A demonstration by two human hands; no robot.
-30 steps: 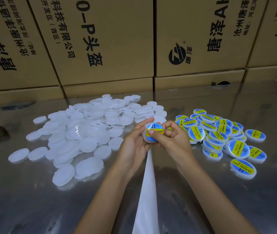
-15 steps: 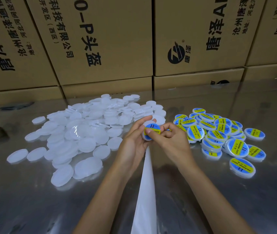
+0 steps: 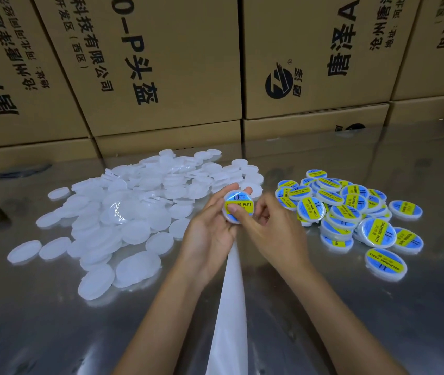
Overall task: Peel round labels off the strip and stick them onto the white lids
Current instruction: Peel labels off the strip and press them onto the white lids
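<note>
Since the earlier frames both hands have drifted slightly toward the labelled pile at 3 o'clock, and the held lid now faces the camera more squarely, so its print reads "SOLDERING PASTE". At the centre of the view, the left hand (image 3: 210, 226) cradles a white lid (image 3: 238, 206) with its fingers curled behind the rim and fingertips showing past the far edge. The lid carries a round label (image 3: 239, 204), blue with a yellow band across the middle. The right hand (image 3: 272, 226) pinches the lid from its 4 o'clock side, with one fingertip pressed flat on the label's yellow band. A white backing strip (image 3: 231, 307) runs from beneath the hands toward 6 o'clock and leaves the bottom edge of the view. At 9 o'clock from the hands, a loose heap of plain white lids (image 3: 123, 212) spreads over the shiny metal worktop (image 3: 39, 320). At 3 o'clock lies a smaller pile of labelled lids (image 3: 350, 212), all blue and yellow, some overlapping. Toward 12 o'clock, stacked cardboard boxes (image 3: 174, 63) with black printed characters stand along the far edge of the worktop.
</note>
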